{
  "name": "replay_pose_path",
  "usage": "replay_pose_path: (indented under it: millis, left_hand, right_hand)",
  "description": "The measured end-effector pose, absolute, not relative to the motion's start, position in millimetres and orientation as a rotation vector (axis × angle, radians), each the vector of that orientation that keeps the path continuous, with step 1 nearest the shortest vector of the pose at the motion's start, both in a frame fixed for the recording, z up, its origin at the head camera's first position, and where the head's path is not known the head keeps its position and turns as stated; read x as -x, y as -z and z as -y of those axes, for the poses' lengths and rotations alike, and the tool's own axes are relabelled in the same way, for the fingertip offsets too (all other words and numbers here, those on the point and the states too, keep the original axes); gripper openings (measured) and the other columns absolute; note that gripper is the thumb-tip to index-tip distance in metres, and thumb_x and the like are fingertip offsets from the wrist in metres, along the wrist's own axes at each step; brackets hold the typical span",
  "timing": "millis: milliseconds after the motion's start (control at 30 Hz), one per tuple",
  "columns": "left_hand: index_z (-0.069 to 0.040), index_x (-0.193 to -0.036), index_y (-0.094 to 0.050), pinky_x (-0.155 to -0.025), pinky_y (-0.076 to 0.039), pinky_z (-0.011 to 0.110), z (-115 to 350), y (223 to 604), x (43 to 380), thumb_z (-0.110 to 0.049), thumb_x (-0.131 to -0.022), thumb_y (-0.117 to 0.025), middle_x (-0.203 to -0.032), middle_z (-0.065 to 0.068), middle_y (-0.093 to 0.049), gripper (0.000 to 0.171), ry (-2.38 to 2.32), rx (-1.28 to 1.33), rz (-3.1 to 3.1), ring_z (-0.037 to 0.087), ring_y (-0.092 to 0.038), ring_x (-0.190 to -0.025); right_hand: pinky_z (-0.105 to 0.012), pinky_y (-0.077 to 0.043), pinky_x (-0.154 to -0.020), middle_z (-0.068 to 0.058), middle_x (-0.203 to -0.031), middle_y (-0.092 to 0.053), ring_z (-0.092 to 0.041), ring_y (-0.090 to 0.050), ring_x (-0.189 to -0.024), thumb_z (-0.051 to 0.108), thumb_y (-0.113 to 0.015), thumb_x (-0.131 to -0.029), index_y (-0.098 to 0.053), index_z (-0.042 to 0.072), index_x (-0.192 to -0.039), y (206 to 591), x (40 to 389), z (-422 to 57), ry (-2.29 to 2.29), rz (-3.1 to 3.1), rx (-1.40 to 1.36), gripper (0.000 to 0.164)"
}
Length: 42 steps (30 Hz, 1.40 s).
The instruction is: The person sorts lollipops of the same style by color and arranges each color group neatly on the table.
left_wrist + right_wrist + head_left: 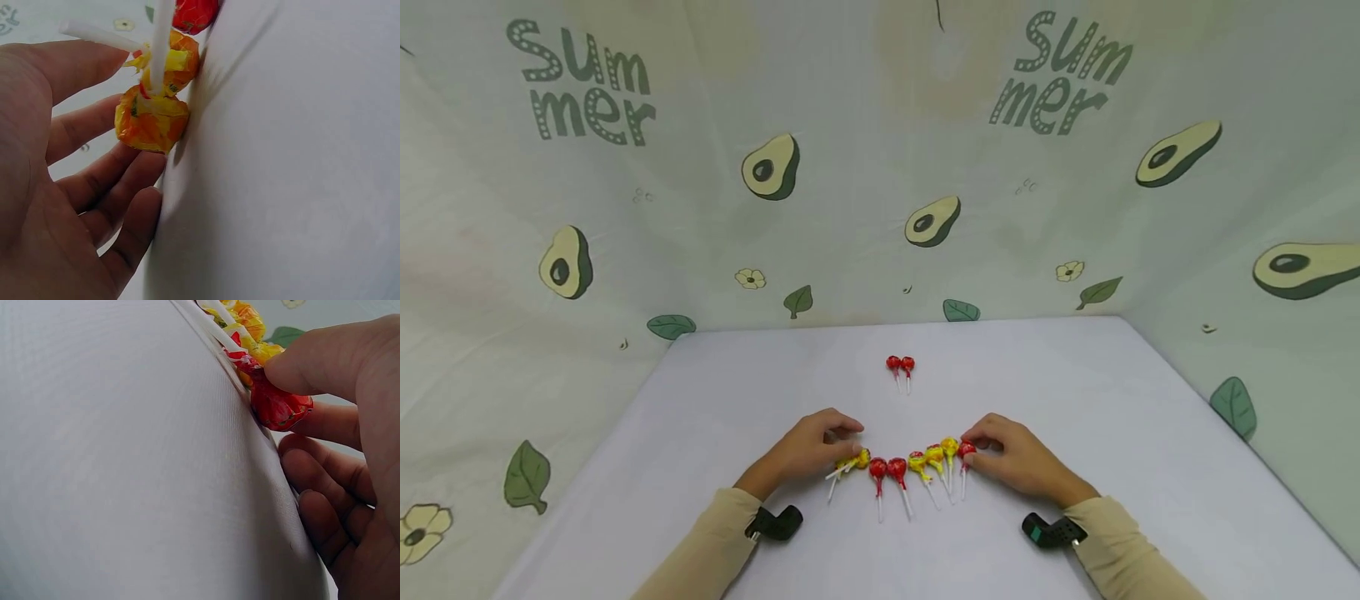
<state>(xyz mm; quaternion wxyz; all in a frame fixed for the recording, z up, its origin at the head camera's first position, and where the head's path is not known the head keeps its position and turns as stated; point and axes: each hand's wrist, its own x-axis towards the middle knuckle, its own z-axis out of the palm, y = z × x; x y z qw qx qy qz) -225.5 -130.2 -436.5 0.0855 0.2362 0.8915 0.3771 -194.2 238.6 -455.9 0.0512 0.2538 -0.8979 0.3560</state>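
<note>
Five yellow lollipops point(935, 455) and five red lollipops point(897, 469) are on the white surface point(1037, 375): two yellow at the left hand point(814, 443), its grip unclear, two red, three yellow, one red pinched by the right hand point(1021, 457), two red farther back.

1. A plain beige fabric left sleeve point(703, 542), long, reaching the wrist.
2. A matching beige fabric right sleeve point(1123, 546).
3. A black, rounded left wrist camera point(781, 523).
4. A black right wrist camera point(1054, 533) with a small green patch point(1036, 534).
</note>
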Motion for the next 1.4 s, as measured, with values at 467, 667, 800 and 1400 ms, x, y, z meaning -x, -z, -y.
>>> replay_pose_path:
  millis: [467, 667, 800, 1400]
  left_hand:
    - [-0.016, -0.118, -0.071, -0.089, -0.048, 0.039, 137.2, 432.8, 216.0, -0.035, -0.090, -0.075, -0.111, -0.007, -0.062, 0.034, -1.108, -0.760, -2.674, 0.015, -0.056, -0.102]
    - [-0.016, -0.118, -0.071, -0.091, -0.048, 0.038, 140.1, 435.5, 215.3, -0.034, -0.090, -0.074, -0.111, -0.008, -0.061, 0.033, -1.114, -0.775, -2.655, 0.013, -0.054, -0.102]
    - [-0.016, -0.118, -0.071, -0.091, -0.048, 0.038, 141.6, 436.8, 213.1, -0.034, -0.091, -0.074, -0.111, -0.008, -0.060, 0.033, -1.083, -0.796, -2.671, 0.013, -0.053, -0.103]
    - [-0.019, -0.122, -0.071, -0.080, -0.046, 0.032, 142.6, 438.4, 207.5, -0.029, -0.090, -0.076, -0.106, -0.006, -0.055, 0.034, -1.064, -0.758, -2.693, 0.013, -0.050, -0.093]
  right_hand:
    - [-0.028, -0.048, -0.080, 0.016, -0.102, -0.061, -0.006, -0.057, -0.091, 0.031, -0.074, -0.092, -0.071, 0.025, -0.110, 453.6, 193.3, -236.1, -1.053, 2.731, -0.765, 0.019]
    - [-0.028, -0.048, -0.081, 0.016, -0.102, -0.061, -0.007, -0.057, -0.091, 0.032, -0.074, -0.092, -0.071, 0.026, -0.110, 452.0, 193.5, -237.2, -1.061, 2.733, -0.766, 0.020]
    - [-0.027, -0.048, -0.080, 0.016, -0.102, -0.061, -0.007, -0.056, -0.091, 0.032, -0.074, -0.092, -0.071, 0.026, -0.111, 453.2, 193.8, -237.3, -1.072, 2.730, -0.771, 0.020]
    - [-0.028, -0.048, -0.081, 0.016, -0.103, -0.060, -0.008, -0.057, -0.092, 0.030, -0.074, -0.092, -0.071, 0.025, -0.112, 453.3, 193.5, -236.9, -1.075, 2.735, -0.764, 0.021]
